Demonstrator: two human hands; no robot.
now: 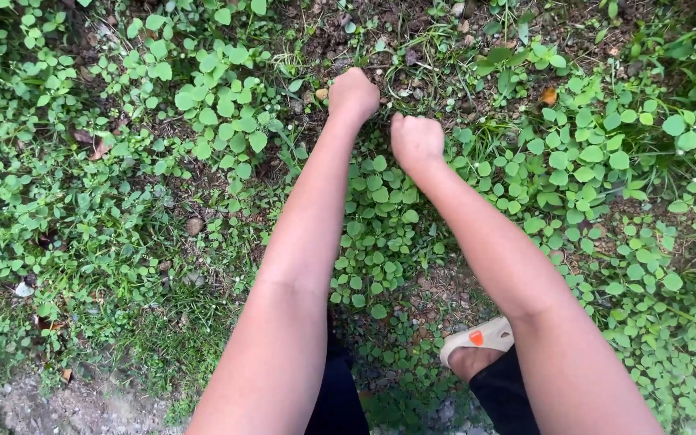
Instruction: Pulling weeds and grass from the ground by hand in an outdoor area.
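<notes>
Soft, even daylight, no glare. Forearms evenly lit, no hard shadows; only dim patches between leaves (227, 105) left of the left hand (354, 94) and below the right hand (416, 141). Focus sharp mid-frame, slightly softer at bottom corners. Mild wide-angle stretch at edges.

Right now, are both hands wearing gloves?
No, the left hand and right hand are bare, closed into fists down among the green weeds.
</notes>
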